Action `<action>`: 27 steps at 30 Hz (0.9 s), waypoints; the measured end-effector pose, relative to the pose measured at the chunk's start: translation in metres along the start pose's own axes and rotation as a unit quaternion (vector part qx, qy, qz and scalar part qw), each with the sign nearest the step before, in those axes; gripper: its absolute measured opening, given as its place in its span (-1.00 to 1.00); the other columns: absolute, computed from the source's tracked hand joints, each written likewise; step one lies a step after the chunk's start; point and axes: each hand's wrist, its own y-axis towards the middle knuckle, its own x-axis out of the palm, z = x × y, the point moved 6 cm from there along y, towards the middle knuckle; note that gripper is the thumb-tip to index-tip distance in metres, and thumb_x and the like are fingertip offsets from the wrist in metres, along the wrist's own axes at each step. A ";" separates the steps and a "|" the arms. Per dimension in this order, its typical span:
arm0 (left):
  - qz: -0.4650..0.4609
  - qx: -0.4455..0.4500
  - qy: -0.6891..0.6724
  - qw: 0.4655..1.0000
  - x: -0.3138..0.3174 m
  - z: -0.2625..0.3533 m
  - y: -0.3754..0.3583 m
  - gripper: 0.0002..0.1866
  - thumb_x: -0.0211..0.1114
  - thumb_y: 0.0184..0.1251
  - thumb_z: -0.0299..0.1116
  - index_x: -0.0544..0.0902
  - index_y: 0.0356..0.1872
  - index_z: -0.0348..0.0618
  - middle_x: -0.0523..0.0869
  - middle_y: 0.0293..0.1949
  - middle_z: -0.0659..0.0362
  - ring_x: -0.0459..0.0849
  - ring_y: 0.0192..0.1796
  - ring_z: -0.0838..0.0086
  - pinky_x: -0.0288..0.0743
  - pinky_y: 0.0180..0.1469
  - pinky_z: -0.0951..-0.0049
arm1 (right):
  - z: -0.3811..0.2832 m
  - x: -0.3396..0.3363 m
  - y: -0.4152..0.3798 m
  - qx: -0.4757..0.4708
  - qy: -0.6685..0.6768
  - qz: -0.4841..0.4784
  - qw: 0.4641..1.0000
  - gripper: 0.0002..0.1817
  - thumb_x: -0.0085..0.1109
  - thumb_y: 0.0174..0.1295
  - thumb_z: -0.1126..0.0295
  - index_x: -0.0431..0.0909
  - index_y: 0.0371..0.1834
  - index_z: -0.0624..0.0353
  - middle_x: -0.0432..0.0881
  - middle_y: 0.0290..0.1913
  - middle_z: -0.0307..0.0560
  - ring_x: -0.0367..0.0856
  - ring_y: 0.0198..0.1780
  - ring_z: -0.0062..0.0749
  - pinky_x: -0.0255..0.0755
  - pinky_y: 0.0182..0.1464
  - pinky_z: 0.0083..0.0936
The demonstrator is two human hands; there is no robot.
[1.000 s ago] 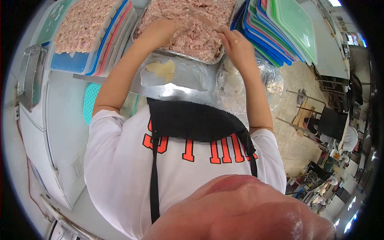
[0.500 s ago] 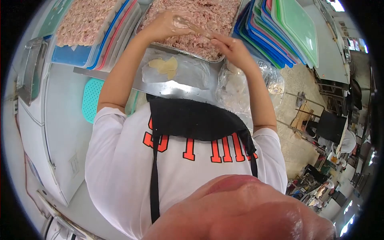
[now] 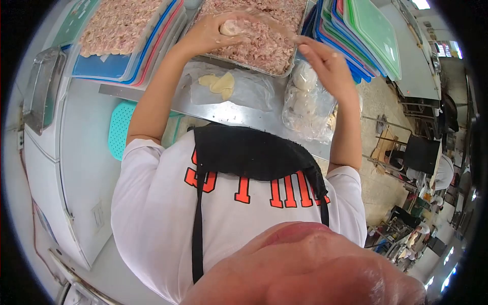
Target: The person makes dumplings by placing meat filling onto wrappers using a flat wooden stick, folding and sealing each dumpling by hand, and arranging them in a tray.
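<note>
My left hand [image 3: 209, 34] is over the near part of a metal tray of minced meat [image 3: 274, 75]. Its fingers curl around a pale dumpling [image 3: 234, 27]. On the tray's right side, my right hand [image 3: 328, 60] grips a thin flat spatula [image 3: 279, 29], smeared by motion, that reaches left over the meat toward the dumpling. Loose round dough wrappers [image 3: 221, 84] lie on a clear plastic sheet [image 3: 254, 93] just in front of the tray. Beside them on the right is a plastic bag of pale round stacks [image 3: 306, 101].
Filled rows of dumplings [image 3: 122, 25] sit on stacked plastic boards at the left. Coloured plastic lids [image 3: 373, 38] pile up at the right. A turquoise perforated basket [image 3: 121, 129] is below the steel table edge [image 3: 223, 113]. A metal pan [image 3: 44, 91] stands far left.
My right hand has moved right and slightly down, drawing the spatula away from my left hand. The dumpling now shows more clearly in my left fingers. The view has shifted slightly.
</note>
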 end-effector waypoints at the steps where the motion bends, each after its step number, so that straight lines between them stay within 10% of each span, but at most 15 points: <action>1: -0.031 -0.096 0.060 0.993 -0.002 -0.009 -0.005 -0.52 0.50 0.07 -0.14 0.63 0.01 -0.08 0.72 -0.15 0.11 0.65 -0.05 0.32 0.39 0.23 0.37 | -0.014 0.009 0.001 -0.028 0.001 -0.025 0.999 -0.64 0.10 0.39 0.24 0.57 0.05 0.30 0.69 -0.07 0.09 0.67 -0.09 -0.27 0.47 -0.01 -0.49; 5: 0.045 0.061 0.051 0.996 -0.031 -0.002 -0.024 -0.44 0.45 0.10 -0.05 0.58 0.11 -0.06 0.71 -0.19 0.02 0.67 -0.07 0.15 0.48 0.04 0.32 | -0.028 0.035 0.003 -0.015 0.026 -0.011 0.999 -0.69 0.12 0.34 0.22 0.60 0.01 0.18 0.66 -0.11 0.15 0.64 -0.10 0.02 0.50 -0.07 -0.32; 7: 0.076 0.105 0.069 0.989 -0.059 -0.003 -0.044 -0.64 0.51 0.06 -0.17 0.63 -0.21 -0.13 0.67 -0.33 0.17 0.63 -0.22 0.43 0.44 0.17 0.36 | -0.025 0.037 -0.001 -0.050 0.024 0.027 0.998 -0.69 0.13 0.35 0.23 0.60 0.00 0.22 0.67 -0.16 0.12 0.66 -0.17 -0.13 0.48 -0.10 -0.38; 14: 0.127 -0.093 0.052 0.986 -0.206 -0.093 -0.142 -0.50 0.45 0.16 -0.18 0.58 0.08 -0.19 0.64 -0.21 0.17 0.60 -0.13 0.54 0.50 0.00 0.49 | 0.006 0.075 -0.036 0.182 0.201 0.069 0.960 -0.63 0.15 0.38 0.24 0.58 0.14 0.23 0.38 -0.49 -0.46 0.25 -0.50 -0.82 0.06 -0.50 -0.79; 20: 0.225 -0.119 0.461 0.850 -0.321 -0.186 -0.213 -0.47 0.36 0.17 -0.10 0.54 0.12 -0.14 0.66 -0.12 0.01 0.66 -0.06 0.17 0.52 -0.01 0.27 | -0.029 0.097 -0.057 0.265 0.280 0.086 0.919 -0.65 0.06 0.42 0.22 0.59 0.13 0.19 0.32 -0.54 -0.46 0.17 -0.57 -0.81 -0.02 -0.54 -0.79; 27: 0.184 -0.220 0.408 0.867 -0.327 -0.211 -0.197 -0.44 0.37 0.11 -0.02 0.53 0.14 0.02 0.61 0.10 -0.03 0.53 0.19 0.07 0.45 0.14 0.12 | -0.056 0.110 -0.060 0.263 0.301 0.117 0.909 -0.64 0.05 0.43 0.20 0.60 0.11 0.20 0.32 -0.55 -0.46 0.17 -0.60 -0.82 0.00 -0.57 -0.78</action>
